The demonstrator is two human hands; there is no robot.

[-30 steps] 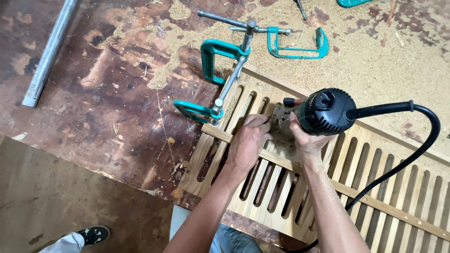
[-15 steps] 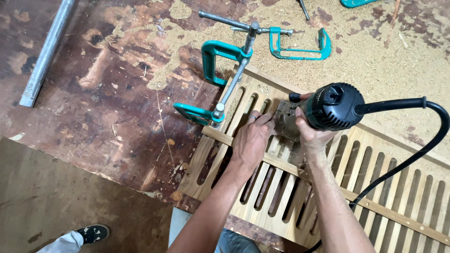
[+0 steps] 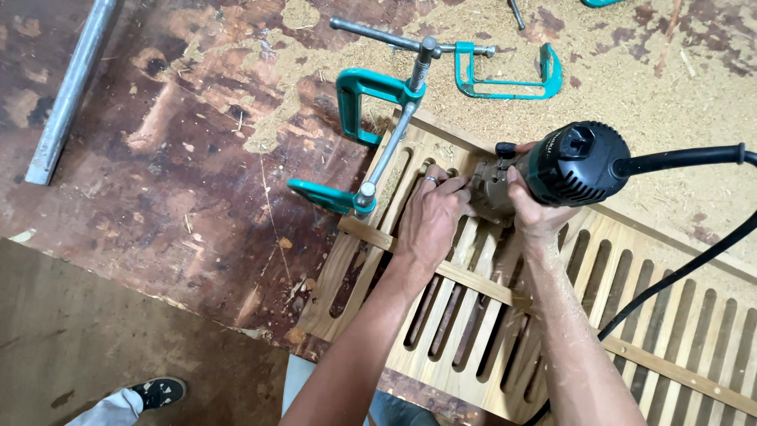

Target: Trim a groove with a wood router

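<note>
A black and green hand router (image 3: pixel 561 170) stands on a slotted wooden panel (image 3: pixel 473 315) near its far edge. My right hand (image 3: pixel 532 213) grips the router's body from the near side. My left hand (image 3: pixel 430 217), with a ring on one finger, rests on the panel and presses its fingers against the router's base. A thin wooden strip (image 3: pixel 473 280) lies across the slats under my forearms. A teal clamp (image 3: pixel 367 134) pins the panel's left end to the worn bench (image 3: pixel 173 158).
A second teal clamp (image 3: pixel 509 75) lies loose in sawdust beyond the panel. The router's black cord (image 3: pixel 678 268) loops off to the right. A grey metal bar (image 3: pixel 67 91) lies at the far left. My shoe (image 3: pixel 158 390) shows on the floor below.
The router and both hands have shifted along the panel toward its far edge. The left hand stays pressed at the router's base.
</note>
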